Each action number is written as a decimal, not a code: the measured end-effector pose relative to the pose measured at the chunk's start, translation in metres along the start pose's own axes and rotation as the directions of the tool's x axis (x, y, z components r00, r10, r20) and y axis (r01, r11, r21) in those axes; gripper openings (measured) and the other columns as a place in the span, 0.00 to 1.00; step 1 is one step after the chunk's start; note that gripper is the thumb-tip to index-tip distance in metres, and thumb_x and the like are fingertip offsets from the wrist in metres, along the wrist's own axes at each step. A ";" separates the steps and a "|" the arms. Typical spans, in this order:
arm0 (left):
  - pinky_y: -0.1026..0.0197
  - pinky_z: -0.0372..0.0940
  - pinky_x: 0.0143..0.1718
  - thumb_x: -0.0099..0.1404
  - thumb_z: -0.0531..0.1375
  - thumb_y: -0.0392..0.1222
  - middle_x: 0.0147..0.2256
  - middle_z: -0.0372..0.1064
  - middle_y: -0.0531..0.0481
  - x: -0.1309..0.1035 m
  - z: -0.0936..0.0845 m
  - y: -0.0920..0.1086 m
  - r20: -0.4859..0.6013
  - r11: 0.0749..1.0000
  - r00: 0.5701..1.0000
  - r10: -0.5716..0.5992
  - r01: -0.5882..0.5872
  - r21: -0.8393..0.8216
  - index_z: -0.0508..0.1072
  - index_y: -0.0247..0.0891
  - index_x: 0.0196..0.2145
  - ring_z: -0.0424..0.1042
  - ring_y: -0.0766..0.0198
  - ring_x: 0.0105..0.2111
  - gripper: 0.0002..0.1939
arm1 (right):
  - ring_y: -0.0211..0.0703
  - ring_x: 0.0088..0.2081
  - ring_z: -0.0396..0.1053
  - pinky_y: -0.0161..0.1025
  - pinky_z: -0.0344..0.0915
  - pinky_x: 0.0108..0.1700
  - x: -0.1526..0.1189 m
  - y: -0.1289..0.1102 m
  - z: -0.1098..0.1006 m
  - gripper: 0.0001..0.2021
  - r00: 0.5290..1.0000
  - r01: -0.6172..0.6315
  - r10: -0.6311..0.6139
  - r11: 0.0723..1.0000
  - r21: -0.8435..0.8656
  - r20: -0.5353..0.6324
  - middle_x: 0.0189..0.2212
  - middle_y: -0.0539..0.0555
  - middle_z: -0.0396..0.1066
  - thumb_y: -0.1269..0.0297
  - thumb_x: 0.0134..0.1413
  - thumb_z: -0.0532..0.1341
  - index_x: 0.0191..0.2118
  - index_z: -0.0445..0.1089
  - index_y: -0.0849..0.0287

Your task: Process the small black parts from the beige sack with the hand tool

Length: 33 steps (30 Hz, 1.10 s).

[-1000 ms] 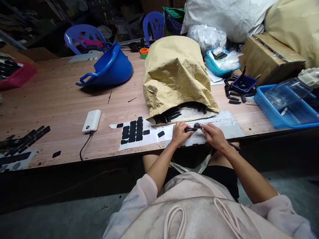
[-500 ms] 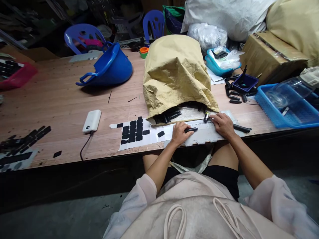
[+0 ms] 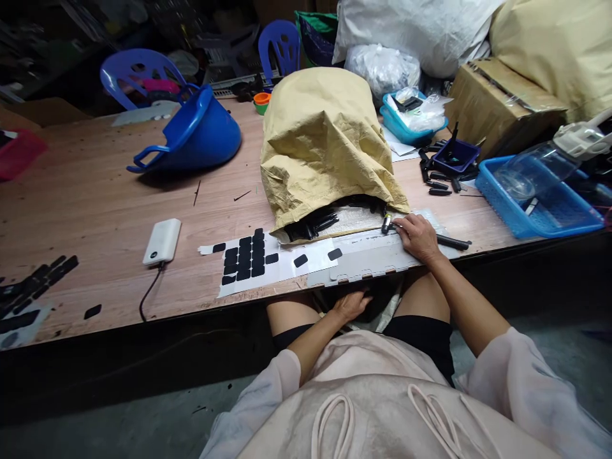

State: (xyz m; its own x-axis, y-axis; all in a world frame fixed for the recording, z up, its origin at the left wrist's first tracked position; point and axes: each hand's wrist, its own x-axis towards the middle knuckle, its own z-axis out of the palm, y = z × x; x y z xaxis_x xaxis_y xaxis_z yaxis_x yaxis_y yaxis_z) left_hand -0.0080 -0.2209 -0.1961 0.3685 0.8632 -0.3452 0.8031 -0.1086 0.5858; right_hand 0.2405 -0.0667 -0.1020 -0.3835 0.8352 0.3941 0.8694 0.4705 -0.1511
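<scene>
My right hand [image 3: 417, 237] rests on the front of the table, its fingers closed around a small hammer. The hammer's black and silver head [image 3: 386, 223] shows left of my fingertips, and its black grip [image 3: 452, 242] sticks out on the right. Below the table edge, over my lap, my left hand [image 3: 351, 306] has its fingers loosely stretched out; nothing shows in them. A pale sack [image 3: 393, 307] hangs between my knees. A grey-white board [image 3: 368, 255] lies along the table edge. Behind it, a yellow sack [image 3: 329, 140] lies with its mouth toward me, black plastic pieces [image 3: 315, 224] inside.
Left of the board, a white sheet [image 3: 282, 271] carries rows of black stickers [image 3: 251, 255]. Farther left lies a white power bank [image 3: 162, 242] with a cable. A blue tub [image 3: 201, 131] sits tilted behind. On the right stand a blue basket [image 3: 540, 223] and a carton [image 3: 507, 95].
My left hand has moved from the board down below the table edge; the black pen-like piece it held is out of sight. A sticker on the sheet is uncovered. My right hand keeps the hammer.
</scene>
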 end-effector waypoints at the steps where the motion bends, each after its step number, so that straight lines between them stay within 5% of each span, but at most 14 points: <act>1: 0.53 0.73 0.53 0.73 0.62 0.48 0.49 0.80 0.46 0.003 -0.003 -0.003 0.024 0.999 0.999 -0.047 0.047 -0.025 0.78 0.49 0.56 0.79 0.51 0.52 0.16 | 0.53 0.43 0.65 0.46 0.61 0.45 0.000 0.000 0.000 0.16 1.000 -0.002 0.002 1.000 0.003 -0.001 0.40 0.58 0.73 0.59 0.71 0.54 0.52 0.77 0.53; 3: 0.53 0.72 0.56 0.71 0.64 0.47 0.50 0.80 0.47 0.003 -0.008 -0.004 0.040 0.998 0.999 -0.023 0.025 -0.053 0.77 0.51 0.58 0.78 0.51 0.54 0.19 | 0.53 0.43 0.65 0.47 0.62 0.45 0.000 -0.001 0.000 0.15 1.000 -0.006 0.006 1.000 0.009 -0.002 0.40 0.58 0.73 0.59 0.71 0.54 0.52 0.77 0.52; 5: 0.54 0.73 0.53 0.71 0.63 0.47 0.49 0.80 0.46 -0.006 -0.014 0.002 0.026 0.990 0.990 0.135 -0.134 -0.045 0.77 0.50 0.58 0.79 0.53 0.50 0.19 | 0.53 0.43 0.64 0.47 0.62 0.46 0.000 -0.001 0.000 0.15 1.000 -0.009 0.009 1.000 0.015 -0.003 0.40 0.58 0.73 0.60 0.70 0.54 0.53 0.77 0.52; 8: 0.56 0.73 0.46 0.74 0.59 0.49 0.43 0.79 0.44 -0.022 -0.032 0.017 -0.064 0.903 0.901 0.430 -0.428 0.039 0.81 0.46 0.51 0.79 0.56 0.43 0.15 | 0.53 0.43 0.64 0.47 0.61 0.46 -0.001 -0.001 0.000 0.15 1.000 -0.016 0.016 1.000 0.018 -0.003 0.40 0.59 0.73 0.60 0.70 0.55 0.53 0.77 0.52; 10: 0.57 0.72 0.45 0.75 0.57 0.49 0.39 0.78 0.43 -0.024 -0.058 0.024 -0.214 0.885 0.859 0.466 -0.452 0.112 0.82 0.44 0.46 0.78 0.57 0.39 0.15 | 0.53 0.43 0.64 0.47 0.61 0.46 -0.001 -0.002 0.000 0.15 1.000 -0.018 0.018 1.000 0.015 0.000 0.40 0.59 0.73 0.60 0.70 0.55 0.52 0.77 0.52; 12: 0.56 0.71 0.45 0.76 0.56 0.47 0.37 0.77 0.43 -0.015 -0.093 0.024 -0.438 0.943 0.836 0.332 -0.297 0.148 0.82 0.43 0.45 0.76 0.57 0.39 0.15 | 0.53 0.43 0.64 0.47 0.60 0.46 -0.001 -0.002 0.000 0.15 1.000 -0.019 0.019 1.000 0.015 0.002 0.40 0.59 0.73 0.60 0.70 0.55 0.52 0.77 0.53; 15: 0.55 0.70 0.49 0.75 0.56 0.42 0.43 0.76 0.41 0.011 -0.152 0.013 -0.695 0.993 0.716 0.064 0.027 0.119 0.81 0.42 0.47 0.75 0.53 0.46 0.13 | 0.52 0.43 0.64 0.46 0.60 0.45 0.000 -0.003 0.000 0.15 1.000 -0.027 0.027 0.999 0.024 0.002 0.40 0.59 0.73 0.60 0.71 0.55 0.51 0.78 0.53; 17: 0.53 0.69 0.50 0.73 0.59 0.41 0.45 0.75 0.40 0.029 -0.182 0.005 -0.719 0.975 0.692 -0.069 0.201 0.099 0.81 0.41 0.47 0.75 0.50 0.48 0.11 | 0.52 0.43 0.65 0.45 0.60 0.45 0.000 -0.003 0.001 0.14 1.000 -0.030 0.030 0.999 0.028 -0.002 0.40 0.58 0.73 0.61 0.70 0.56 0.51 0.78 0.53; 20: 0.51 0.70 0.47 0.69 0.64 0.43 0.47 0.75 0.40 0.044 -0.206 -0.002 -0.629 0.932 0.753 -0.194 0.342 0.123 0.81 0.42 0.44 0.75 0.47 0.47 0.08 | 0.52 0.43 0.65 0.46 0.61 0.45 0.000 -0.003 0.001 0.14 1.000 -0.023 0.023 0.999 0.028 -0.009 0.41 0.58 0.73 0.62 0.70 0.56 0.52 0.77 0.53; 23: 0.52 0.68 0.46 0.68 0.66 0.44 0.47 0.75 0.42 0.044 -0.209 0.000 -0.581 0.930 0.797 -0.167 0.322 0.175 0.80 0.43 0.42 0.75 0.47 0.47 0.06 | 0.52 0.44 0.65 0.46 0.61 0.45 -0.001 -0.004 0.000 0.14 1.000 -0.021 0.021 0.999 0.024 -0.007 0.41 0.58 0.73 0.62 0.69 0.56 0.52 0.77 0.53; 26: 0.51 0.66 0.49 0.68 0.67 0.44 0.46 0.75 0.42 0.034 -0.201 0.012 -0.622 0.950 0.783 -0.019 0.208 0.232 0.79 0.44 0.41 0.72 0.46 0.50 0.05 | 0.53 0.44 0.65 0.47 0.62 0.46 -0.001 -0.004 0.000 0.14 1.000 -0.025 0.025 0.999 0.027 -0.004 0.41 0.58 0.73 0.62 0.70 0.56 0.52 0.77 0.52; 29: 0.49 0.62 0.52 0.69 0.67 0.46 0.44 0.76 0.43 0.024 -0.183 0.026 -0.599 0.967 0.793 0.115 0.048 0.249 0.78 0.44 0.41 0.70 0.47 0.50 0.06 | 0.53 0.44 0.65 0.47 0.62 0.46 -0.001 -0.004 0.000 0.14 1.000 -0.026 0.026 0.999 0.024 -0.010 0.41 0.58 0.73 0.61 0.70 0.56 0.52 0.77 0.52; 33: 0.50 0.62 0.52 0.68 0.69 0.44 0.41 0.77 0.47 0.025 -0.153 0.034 -0.501 0.986 0.853 0.146 -0.082 0.147 0.78 0.44 0.39 0.70 0.51 0.47 0.05 | 0.52 0.43 0.66 0.46 0.62 0.47 -0.001 -0.005 0.000 0.14 1.000 -0.027 0.027 0.999 0.021 -0.014 0.40 0.58 0.73 0.60 0.71 0.55 0.51 0.78 0.53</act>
State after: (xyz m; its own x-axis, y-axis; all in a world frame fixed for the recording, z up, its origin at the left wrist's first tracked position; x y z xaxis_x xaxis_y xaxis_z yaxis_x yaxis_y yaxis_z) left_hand -0.0435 -0.1278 -0.0726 0.1965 0.9676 0.1584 0.8304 -0.2502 0.4979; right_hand 0.2364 -0.0696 -0.1018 -0.3552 0.8438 0.4023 0.8727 0.4536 -0.1809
